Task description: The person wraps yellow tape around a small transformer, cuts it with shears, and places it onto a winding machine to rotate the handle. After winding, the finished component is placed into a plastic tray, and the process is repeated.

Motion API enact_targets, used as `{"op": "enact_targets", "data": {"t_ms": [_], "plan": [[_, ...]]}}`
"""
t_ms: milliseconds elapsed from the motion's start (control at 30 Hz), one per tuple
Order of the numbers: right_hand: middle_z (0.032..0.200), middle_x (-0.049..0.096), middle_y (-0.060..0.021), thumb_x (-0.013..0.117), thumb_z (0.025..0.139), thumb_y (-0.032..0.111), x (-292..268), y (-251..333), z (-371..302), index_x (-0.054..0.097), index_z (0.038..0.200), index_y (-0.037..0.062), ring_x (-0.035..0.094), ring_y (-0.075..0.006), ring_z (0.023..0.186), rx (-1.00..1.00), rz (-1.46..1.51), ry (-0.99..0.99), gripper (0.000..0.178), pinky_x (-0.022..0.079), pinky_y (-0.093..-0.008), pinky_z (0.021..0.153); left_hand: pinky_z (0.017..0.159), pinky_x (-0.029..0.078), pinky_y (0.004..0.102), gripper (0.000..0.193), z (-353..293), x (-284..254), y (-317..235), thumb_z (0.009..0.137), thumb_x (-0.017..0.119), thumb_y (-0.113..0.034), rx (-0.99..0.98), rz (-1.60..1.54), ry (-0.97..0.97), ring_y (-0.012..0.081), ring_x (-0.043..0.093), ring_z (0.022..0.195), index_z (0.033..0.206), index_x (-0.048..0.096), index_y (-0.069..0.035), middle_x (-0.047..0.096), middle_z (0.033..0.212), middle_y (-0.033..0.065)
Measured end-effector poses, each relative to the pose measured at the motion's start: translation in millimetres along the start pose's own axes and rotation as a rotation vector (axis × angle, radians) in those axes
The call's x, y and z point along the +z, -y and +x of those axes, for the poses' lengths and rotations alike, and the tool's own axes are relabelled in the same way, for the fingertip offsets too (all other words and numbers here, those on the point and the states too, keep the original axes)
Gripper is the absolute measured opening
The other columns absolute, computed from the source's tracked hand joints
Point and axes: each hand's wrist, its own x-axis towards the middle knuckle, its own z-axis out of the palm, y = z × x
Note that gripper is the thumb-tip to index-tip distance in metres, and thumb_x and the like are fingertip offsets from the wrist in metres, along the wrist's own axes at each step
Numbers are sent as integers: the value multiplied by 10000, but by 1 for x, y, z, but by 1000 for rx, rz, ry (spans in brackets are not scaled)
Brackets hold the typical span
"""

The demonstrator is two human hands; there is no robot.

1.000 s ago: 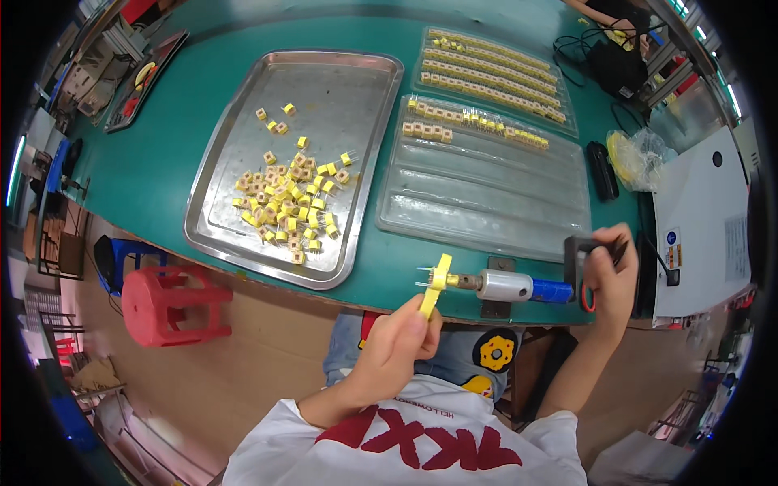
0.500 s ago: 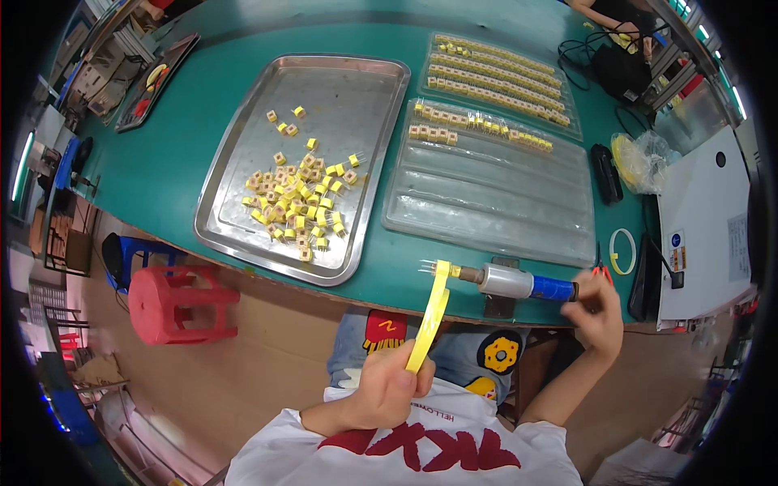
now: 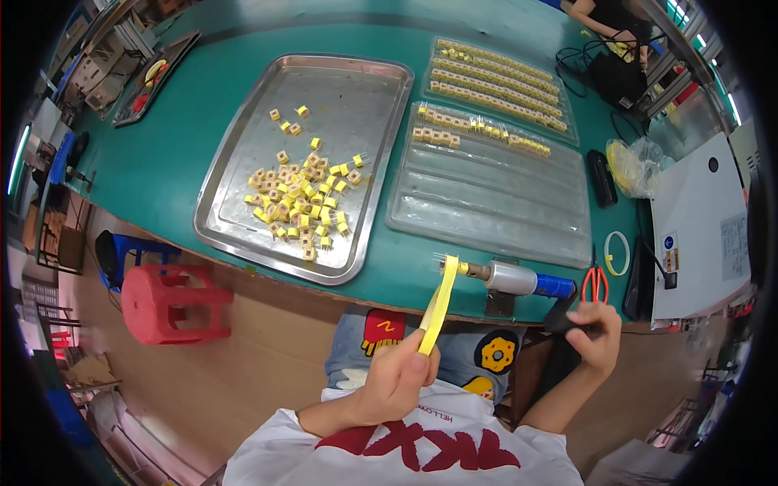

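Observation:
My left hand (image 3: 397, 377) pinches a strip of yellow tape (image 3: 438, 312) below the table edge. The strip runs taut up to a small coil part (image 3: 451, 263) with thin metal pins, which sits on the tip of a hand-cranked winder. This winder has a silver barrel (image 3: 512, 279) and a blue sleeve (image 3: 554, 285), and is fixed near the table's front edge. At its right end my right hand (image 3: 598, 336) is closed around a black crank handle (image 3: 559, 318); part of its grip is hidden by the fingers.
A metal tray (image 3: 348, 97) holds a heap of yellow coil parts. Right of it lie two clear plastic trays, the nearer one (image 3: 494, 202) partly filled. Red-handled pliers (image 3: 595, 283) and a tape roll (image 3: 616, 253) lie beside the winder. Another person's hand (image 3: 622, 40) is at the far right.
My right hand has moved slightly down and the black crank handle now shows in it. My left hand has shifted a little right, still holding the tape.

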Motion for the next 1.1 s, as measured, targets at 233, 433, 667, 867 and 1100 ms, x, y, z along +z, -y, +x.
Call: {"op": "enact_targets", "data": {"t_ms": [233, 433, 667, 867, 1100], "plan": [[685, 511, -55, 821, 660, 387, -2, 8, 2, 547, 755, 17, 491, -137, 593, -355, 186, -164, 471, 390, -266, 544, 443, 239, 228, 456, 5, -3, 0, 973, 336, -405, -44, 25, -22, 71, 338, 493, 774, 427, -4, 408, 562, 24], [685, 521, -66, 753, 774, 278, 2, 34, 26, 517, 895, -15, 437, -90, 532, -347, 530, -211, 396, 337, -231, 461, 446, 239, 225, 464, 11, -4, -1, 968, 345, -422, -76, 29, -19, 71, 342, 494, 773, 428, -9, 416, 570, 29], [694, 430, 17, 612, 894, 263, 11, 20, 64, 537, 1010, 41, 320, -30, 498, -240, 280, -403, 262, 228, -184, 442, 475, 326, 241, 343, 13, -5, 3, 990, 340, -262, -87, 0, 16, 97, 402, 489, 813, 459, 6, 446, 573, 33], [654, 411, 55, 622, 890, 241, 24, 13, 71, 556, 1011, 47, 304, -4, 502, -45, 114, -353, 238, 211, -172, 447, 492, 319, 242, 333, 19, -2, 0, 989, 340, -253, -107, -44, 4, 92, 379, 512, 787, 437, -7, 431, 580, 29], [753, 461, 26, 619, 857, 130, 26, 5, 35, 568, 945, 36, 382, -20, 600, 155, 25, -187, 139, 273, -170, 512, 499, 314, 242, 312, 29, -2, -7, 989, 339, -223, -154, -57, -3, 91, 361, 520, 775, 421, -12, 424, 584, 32]]}}
